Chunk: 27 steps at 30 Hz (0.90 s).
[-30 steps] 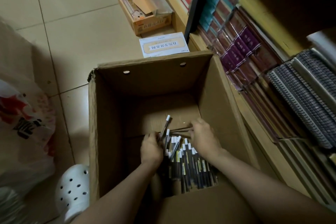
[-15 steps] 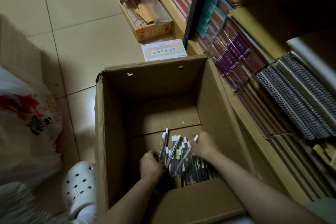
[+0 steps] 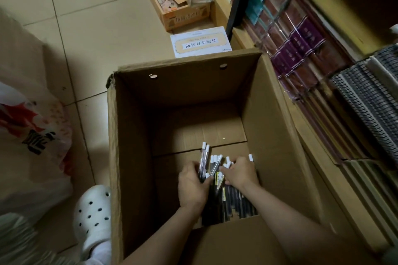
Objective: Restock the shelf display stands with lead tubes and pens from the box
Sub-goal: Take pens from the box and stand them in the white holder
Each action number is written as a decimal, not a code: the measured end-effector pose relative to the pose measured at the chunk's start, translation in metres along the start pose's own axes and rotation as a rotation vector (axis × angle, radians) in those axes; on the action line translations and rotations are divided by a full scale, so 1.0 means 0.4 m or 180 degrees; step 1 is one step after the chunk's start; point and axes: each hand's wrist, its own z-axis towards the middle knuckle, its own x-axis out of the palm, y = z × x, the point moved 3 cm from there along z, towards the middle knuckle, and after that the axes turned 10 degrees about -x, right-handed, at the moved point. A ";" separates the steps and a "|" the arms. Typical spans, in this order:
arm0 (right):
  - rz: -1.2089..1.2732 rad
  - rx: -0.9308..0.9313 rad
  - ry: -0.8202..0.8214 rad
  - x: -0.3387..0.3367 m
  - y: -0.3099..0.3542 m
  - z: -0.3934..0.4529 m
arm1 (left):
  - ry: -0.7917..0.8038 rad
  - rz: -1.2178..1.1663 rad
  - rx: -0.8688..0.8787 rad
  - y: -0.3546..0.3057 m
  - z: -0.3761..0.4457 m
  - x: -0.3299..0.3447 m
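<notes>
Pens (image 3: 231, 198) against box (image 3: 133, 157) near wall

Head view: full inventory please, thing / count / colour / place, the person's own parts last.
box: one, brown cardboard, open, on the floor at centre
pens: many, dark with white caps, at the near end of the box bottom
small box: one, brown, open, on the floor at top centre
printed card: one, white with a tan frame, on the floor behind the box
plastic bag: one, white with red and black print, at left
shelf: one, tan wood, at right, holding wrapped maroon packs and spiral notebooks
shoe: one, white with holes, lower left
left hand: grips a few pens
right hand: fingers curled into the pen pile
</notes>
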 end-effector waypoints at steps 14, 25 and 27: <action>0.0122 -0.0150 -0.0184 -0.033 0.013 0.015 | 0.0469 0.0358 0.0325 -0.036 0.025 0.041; 0.0296 -0.0760 -0.0309 -0.131 0.084 -0.051 | 0.0531 -0.0797 0.0015 -0.068 0.026 -0.041; 0.0453 -0.0847 -0.0257 -0.156 0.115 -0.069 | 0.0872 -0.1337 -0.0181 -0.093 0.016 -0.069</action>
